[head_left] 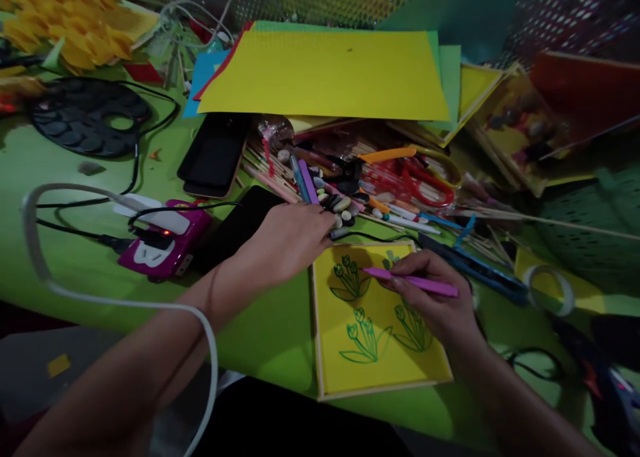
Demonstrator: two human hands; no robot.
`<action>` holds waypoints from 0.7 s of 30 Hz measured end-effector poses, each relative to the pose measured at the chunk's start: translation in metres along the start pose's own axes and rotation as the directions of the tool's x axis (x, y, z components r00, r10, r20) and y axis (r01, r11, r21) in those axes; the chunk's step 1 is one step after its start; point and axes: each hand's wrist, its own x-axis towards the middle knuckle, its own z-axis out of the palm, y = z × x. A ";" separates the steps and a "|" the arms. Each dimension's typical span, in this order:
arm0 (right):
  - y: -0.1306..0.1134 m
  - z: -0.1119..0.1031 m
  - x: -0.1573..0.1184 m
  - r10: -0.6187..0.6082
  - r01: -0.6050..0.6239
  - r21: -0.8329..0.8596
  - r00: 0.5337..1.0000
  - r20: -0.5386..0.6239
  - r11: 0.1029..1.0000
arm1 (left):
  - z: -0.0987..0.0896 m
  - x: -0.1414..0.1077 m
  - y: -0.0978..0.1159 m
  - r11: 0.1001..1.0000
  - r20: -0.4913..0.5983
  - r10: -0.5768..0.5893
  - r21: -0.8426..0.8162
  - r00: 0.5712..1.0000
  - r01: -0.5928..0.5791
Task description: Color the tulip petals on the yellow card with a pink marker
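My right hand (pixel 435 294) is closed around a pink marker (pixel 425 284), its tip over the upper part of a yellow panel (pixel 345 380) with a light wooden frame. Several green outlined tulips (pixel 363 337) are drawn on the panel; my right hand partly covers those on the right. My left hand (pixel 293 237) rests palm down beside the panel's top left corner. Its fingers bend down at the edge of a heap of pebbles (pixel 343 205), mostly hidden beneath the hand. A purple marker (pixel 308 182) and a blue pen (pixel 300 177) lie just beyond its knuckles.
Red-handled scissors (pixel 427 190) and wooden sticks lie behind the panel, below stacked coloured sheets (pixel 325 74). Left are a phone (pixel 215 154), a magenta power strip (pixel 167 240) and a black palette (pixel 90 114). A white cable (pixel 213 364) crosses my left forearm. A tape roll (pixel 550 290) sits right.
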 end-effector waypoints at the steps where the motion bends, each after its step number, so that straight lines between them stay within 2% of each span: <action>1: 0.000 0.000 0.000 -0.004 0.004 -0.005 1.000 0.005 1.000 | 0.000 0.000 0.000 1.000 0.004 -0.001 -0.001 1.000 0.001; 21: -0.011 0.006 0.004 -0.087 0.089 -0.125 0.996 0.022 0.988 | 0.000 0.000 0.001 1.000 0.005 0.017 0.010 1.000 -0.017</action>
